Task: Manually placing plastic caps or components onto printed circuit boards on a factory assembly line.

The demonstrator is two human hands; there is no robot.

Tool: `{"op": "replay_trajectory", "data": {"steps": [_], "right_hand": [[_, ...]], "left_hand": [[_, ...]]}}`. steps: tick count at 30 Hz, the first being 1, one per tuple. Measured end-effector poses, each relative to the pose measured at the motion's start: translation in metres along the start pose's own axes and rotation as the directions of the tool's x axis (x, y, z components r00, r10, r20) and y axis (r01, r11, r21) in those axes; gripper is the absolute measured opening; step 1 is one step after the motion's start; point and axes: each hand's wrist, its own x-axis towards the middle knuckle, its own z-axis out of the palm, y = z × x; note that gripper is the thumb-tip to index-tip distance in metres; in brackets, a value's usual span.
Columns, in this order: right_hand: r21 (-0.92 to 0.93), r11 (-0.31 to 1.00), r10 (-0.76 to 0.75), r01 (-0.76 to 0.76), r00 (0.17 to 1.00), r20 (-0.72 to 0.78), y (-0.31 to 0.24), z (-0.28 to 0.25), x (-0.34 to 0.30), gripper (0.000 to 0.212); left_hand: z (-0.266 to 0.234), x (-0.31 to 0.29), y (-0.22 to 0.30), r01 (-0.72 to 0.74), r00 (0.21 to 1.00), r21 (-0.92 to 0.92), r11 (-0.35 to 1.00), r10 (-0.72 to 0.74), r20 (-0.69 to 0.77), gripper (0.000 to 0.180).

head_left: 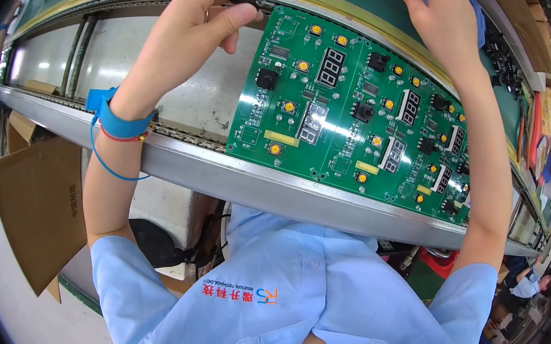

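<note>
Above the upper left corner of a green circuit board (334, 138), my left hand (199, 34) pinches a small black component (255, 0) between thumb and finger. Several boards lie side by side on the rails, fitted with digit displays (331, 67), yellow buttons (289, 107), black components (266, 78) and pale yellow strips (281, 138). My right hand (442, 21) reaches past the far side of the boards, next to a blue bin (475, 18). Its thumb stands apart from the fingers, whose tips the upper picture edge cuts off.
A metal front rail (273, 195) and chain tracks (184, 136) carry the boards. A blue wrist strap (125, 117) with a cord circles my left wrist. Loose black parts (505, 69) lie at the far right. Cardboard (37, 206) stands at left; other people are at both sides.
</note>
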Motion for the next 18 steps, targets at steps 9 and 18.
{"op": "replay_trajectory", "data": {"steps": [9,18], "right_hand": [[-0.247,0.962,-0.129,0.119,0.991,-0.023,0.017,0.027,0.011,0.022],[0.413,0.884,0.149,-0.216,0.971,0.188,-0.018,-0.015,-0.021,0.02]], "left_hand": [[0.007,0.005,-0.006,-0.02,1.0,0.301,0.953,0.023,-0.005,0.024],[0.018,0.01,-0.007,-0.205,0.975,0.416,0.886,0.223,0.004,0.023]]}}
